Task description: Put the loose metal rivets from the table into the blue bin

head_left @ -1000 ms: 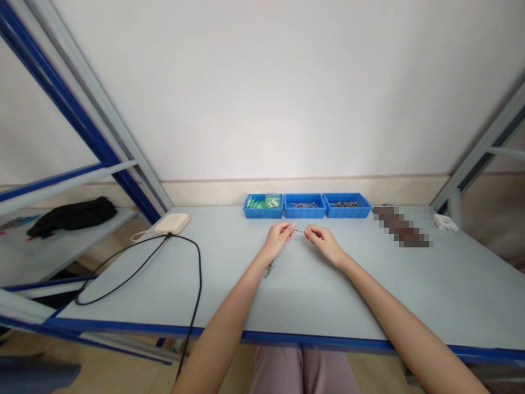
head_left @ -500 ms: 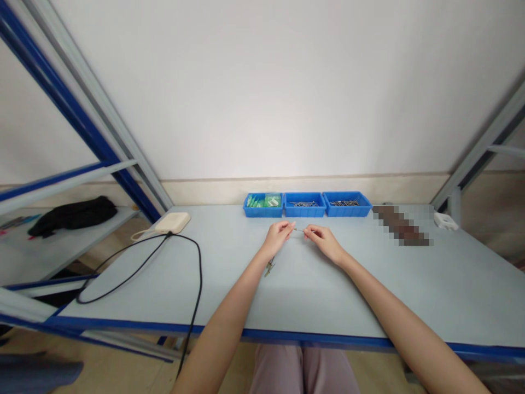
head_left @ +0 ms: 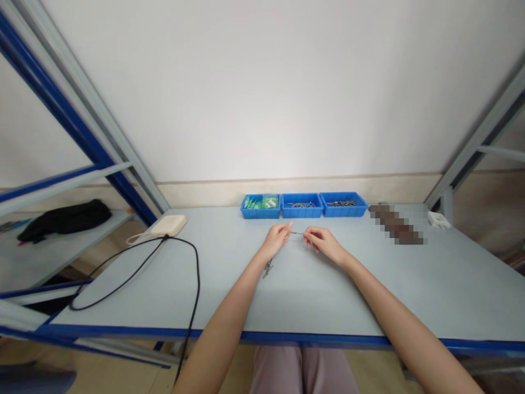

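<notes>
A thin metal rod, like a slender screw (head_left: 296, 233), spans the small gap between my two hands above the tabletop. The thumb and fingers of my left hand (head_left: 276, 239) are closed on its left end. On the right end, my right hand (head_left: 325, 243) pinches with thumb and forefinger, its other fingers curled below. Exactly what sits at each end is hidden by the fingertips. Beside my left forearm, a few small brassy metal pieces (head_left: 268, 268) lie in a loose pile on the table, partly covered by the wrist.
Along the back of the grey table (head_left: 328, 306) stand three blue bins: the left (head_left: 261, 214) with green-and-white packets, the middle (head_left: 302, 213) and right (head_left: 344, 211) with thin metal pieces. A white box (head_left: 169, 225) with a black cable (head_left: 197, 273) sits left, a white object (head_left: 438, 220) right.
The view has shifted slightly. My right hand's lower fingers have loosened a little, while both hands stay at the thin rod.
</notes>
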A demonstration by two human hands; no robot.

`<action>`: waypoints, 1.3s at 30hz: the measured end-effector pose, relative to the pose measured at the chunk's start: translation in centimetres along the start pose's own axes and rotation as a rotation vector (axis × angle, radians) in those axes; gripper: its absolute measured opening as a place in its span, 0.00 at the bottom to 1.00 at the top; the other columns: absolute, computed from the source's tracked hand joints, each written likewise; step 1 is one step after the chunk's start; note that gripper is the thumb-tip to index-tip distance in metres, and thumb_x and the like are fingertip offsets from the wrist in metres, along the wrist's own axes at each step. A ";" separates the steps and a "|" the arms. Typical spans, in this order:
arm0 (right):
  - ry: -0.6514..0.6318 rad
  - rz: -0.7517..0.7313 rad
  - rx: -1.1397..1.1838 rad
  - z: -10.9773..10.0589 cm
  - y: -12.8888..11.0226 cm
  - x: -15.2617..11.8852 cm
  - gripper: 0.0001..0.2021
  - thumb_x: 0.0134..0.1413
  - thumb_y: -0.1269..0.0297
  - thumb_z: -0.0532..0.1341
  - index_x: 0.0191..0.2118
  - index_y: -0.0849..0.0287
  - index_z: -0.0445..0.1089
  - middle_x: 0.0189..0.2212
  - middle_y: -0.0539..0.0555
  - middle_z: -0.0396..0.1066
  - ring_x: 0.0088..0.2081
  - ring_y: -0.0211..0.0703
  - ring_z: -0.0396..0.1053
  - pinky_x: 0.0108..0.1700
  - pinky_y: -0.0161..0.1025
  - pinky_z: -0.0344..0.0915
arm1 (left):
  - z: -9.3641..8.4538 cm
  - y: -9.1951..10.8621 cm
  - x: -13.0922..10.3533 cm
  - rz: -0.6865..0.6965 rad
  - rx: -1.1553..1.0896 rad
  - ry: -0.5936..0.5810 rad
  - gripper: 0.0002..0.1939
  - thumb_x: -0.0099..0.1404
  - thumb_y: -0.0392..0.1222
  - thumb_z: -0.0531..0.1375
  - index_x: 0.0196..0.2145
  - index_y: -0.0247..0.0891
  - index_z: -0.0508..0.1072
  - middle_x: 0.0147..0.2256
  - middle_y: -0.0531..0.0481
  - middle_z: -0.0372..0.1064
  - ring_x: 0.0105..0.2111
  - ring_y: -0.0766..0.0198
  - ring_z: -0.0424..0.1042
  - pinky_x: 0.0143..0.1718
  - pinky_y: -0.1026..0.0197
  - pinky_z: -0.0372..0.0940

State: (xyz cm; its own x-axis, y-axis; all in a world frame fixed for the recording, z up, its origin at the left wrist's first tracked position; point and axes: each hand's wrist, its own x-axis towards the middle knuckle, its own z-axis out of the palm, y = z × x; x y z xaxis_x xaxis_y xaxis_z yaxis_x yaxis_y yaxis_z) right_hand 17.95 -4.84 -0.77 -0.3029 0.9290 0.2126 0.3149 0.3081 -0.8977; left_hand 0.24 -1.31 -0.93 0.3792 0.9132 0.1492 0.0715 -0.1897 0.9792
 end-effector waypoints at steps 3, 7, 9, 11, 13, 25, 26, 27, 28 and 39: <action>0.099 -0.002 0.013 -2.2 0.3 0.8 0.18 0.53 0.49 0.54 0.25 0.60 0.65 0.21 0.49 0.66 0.19 0.33 0.58 0.23 0.32 0.57 | -0.4 -0.1 0.3 -0.007 -0.021 0.053 0.30 0.53 0.69 0.52 0.16 0.39 0.51 0.15 0.60 0.44 0.15 0.74 0.44 0.19 0.66 0.41; 0.385 0.070 -0.143 -8.7 1.4 3.0 0.22 0.52 0.45 0.50 0.26 0.60 0.66 0.23 0.53 0.68 0.20 0.36 0.60 0.24 0.34 0.57 | -1.4 -0.3 0.8 0.012 -0.035 0.144 0.30 0.52 0.70 0.52 0.16 0.39 0.52 0.14 0.60 0.44 0.15 0.74 0.45 0.18 0.66 0.40; 0.417 0.178 -0.444 -12.3 1.8 3.6 0.22 0.55 0.48 0.49 0.23 0.61 0.67 0.17 0.53 0.65 0.20 0.39 0.60 0.26 0.36 0.56 | -1.7 -0.5 1.0 0.018 -0.033 0.170 0.30 0.52 0.70 0.52 0.16 0.39 0.53 0.14 0.60 0.44 0.15 0.74 0.45 0.18 0.65 0.41; 0.376 0.309 -0.766 -14.6 2.0 3.5 0.23 0.54 0.50 0.51 0.18 0.61 0.66 0.15 0.54 0.64 0.21 0.41 0.61 0.27 0.38 0.54 | -1.9 -0.6 1.0 0.022 -0.019 0.183 0.30 0.53 0.70 0.51 0.16 0.39 0.54 0.14 0.60 0.44 0.15 0.74 0.45 0.18 0.65 0.41; 0.394 0.328 -0.953 -14.8 1.9 2.8 0.22 0.55 0.52 0.52 0.19 0.61 0.68 0.17 0.57 0.66 0.23 0.44 0.63 0.27 0.38 0.53 | -1.9 -0.8 1.1 0.029 -0.003 0.196 0.30 0.53 0.70 0.50 0.16 0.39 0.53 0.14 0.60 0.44 0.15 0.74 0.45 0.18 0.65 0.42; -0.368 -0.272 -0.361 3.8 -1.3 0.3 0.14 0.49 0.57 0.63 0.43 0.55 0.70 0.39 0.53 0.67 0.41 0.42 0.65 0.44 0.37 0.61 | -2.0 -1.2 0.9 0.064 0.018 0.258 0.29 0.55 0.68 0.50 0.16 0.38 0.56 0.14 0.59 0.48 0.16 0.72 0.48 0.20 0.65 0.45; -0.373 -0.268 -0.338 4.4 -1.3 0.5 0.14 0.49 0.57 0.64 0.42 0.55 0.70 0.38 0.53 0.67 0.41 0.42 0.65 0.44 0.37 0.61 | -2.1 -1.1 0.8 0.063 0.016 0.258 0.29 0.55 0.68 0.50 0.17 0.38 0.56 0.14 0.59 0.48 0.16 0.72 0.48 0.20 0.65 0.45; -0.371 -0.265 -0.318 4.9 -1.3 0.7 0.14 0.48 0.57 0.65 0.41 0.55 0.71 0.38 0.53 0.67 0.41 0.42 0.65 0.44 0.37 0.61 | -2.1 -1.1 0.8 0.061 0.016 0.257 0.28 0.55 0.67 0.50 0.17 0.38 0.56 0.14 0.59 0.48 0.16 0.72 0.48 0.20 0.64 0.45; -0.366 -0.263 -0.303 5.3 -1.3 0.8 0.14 0.48 0.58 0.65 0.41 0.56 0.71 0.38 0.53 0.67 0.41 0.42 0.65 0.44 0.38 0.61 | -2.1 -1.0 0.8 0.060 0.017 0.257 0.28 0.55 0.67 0.50 0.17 0.38 0.57 0.14 0.59 0.48 0.17 0.72 0.48 0.20 0.64 0.45; -0.259 -0.312 -0.497 4.0 -1.1 0.2 0.08 0.58 0.62 0.56 0.31 0.58 0.70 0.34 0.54 0.67 0.40 0.44 0.64 0.44 0.41 0.61 | -1.9 -1.3 0.8 0.104 0.209 0.227 0.28 0.60 0.63 0.46 0.15 0.38 0.56 0.15 0.57 0.51 0.19 0.69 0.52 0.24 0.63 0.48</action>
State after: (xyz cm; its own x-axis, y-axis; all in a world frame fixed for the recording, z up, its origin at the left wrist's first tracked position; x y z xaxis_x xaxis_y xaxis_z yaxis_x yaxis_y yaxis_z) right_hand 13.95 -5.84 -1.33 -0.6357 0.7197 0.2790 0.5374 0.6721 -0.5093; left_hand -1.35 0.33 -1.83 0.1807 0.9377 0.2969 0.2401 -0.3347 0.9112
